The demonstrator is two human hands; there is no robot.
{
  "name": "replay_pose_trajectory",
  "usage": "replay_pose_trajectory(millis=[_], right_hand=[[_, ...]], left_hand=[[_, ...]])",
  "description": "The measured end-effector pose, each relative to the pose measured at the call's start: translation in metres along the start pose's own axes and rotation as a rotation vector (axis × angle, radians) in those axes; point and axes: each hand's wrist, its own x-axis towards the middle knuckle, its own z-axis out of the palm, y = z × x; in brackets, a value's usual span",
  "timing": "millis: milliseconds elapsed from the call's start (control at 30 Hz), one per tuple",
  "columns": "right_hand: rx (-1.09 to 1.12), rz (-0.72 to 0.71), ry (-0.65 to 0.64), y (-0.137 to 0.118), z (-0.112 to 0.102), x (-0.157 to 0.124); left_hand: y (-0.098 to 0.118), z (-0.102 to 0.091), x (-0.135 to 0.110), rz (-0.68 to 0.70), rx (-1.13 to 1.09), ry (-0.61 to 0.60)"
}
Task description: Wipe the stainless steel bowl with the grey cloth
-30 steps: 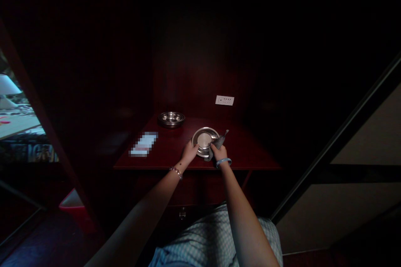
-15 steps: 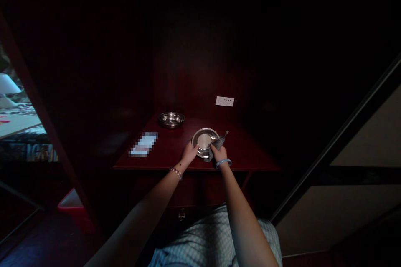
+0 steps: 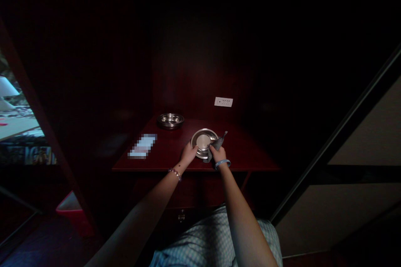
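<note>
A round, shallow stainless steel dish (image 3: 204,141) is held tilted toward me above the front part of a dark red desk (image 3: 163,154). My left hand (image 3: 189,153) grips its left rim, thumb on the inner side. On the lower right rim, my right hand (image 3: 217,153) pinches a grey cloth (image 3: 219,142) against the dish; one cloth corner sticks up and another part hangs below the rim. Fingers behind the dish are hidden. Farther back on the left, what looks like a small stack of similar steel dishes (image 3: 170,121) rests on the desk.
A blurred-out pale rectangle (image 3: 142,146) lies at the desk's left. On the back wall is a white socket panel (image 3: 223,102). Dark panels enclose both sides. A drawer handle (image 3: 181,216) shows under the desk, and a red bin (image 3: 73,212) stands on the floor at left.
The view has shifted very slightly. Both hands keep the same hold on the dish and the cloth, with hardly any visible movement.
</note>
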Motion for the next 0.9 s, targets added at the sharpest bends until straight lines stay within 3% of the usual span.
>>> replay_pose_trajectory(millis=[900], right_hand=[[0.000, -0.012, -0.001, 0.0005, -0.0005, -0.0008]], left_hand=[[0.0032, -0.0008, -0.0014, 0.014, -0.022, -0.007]])
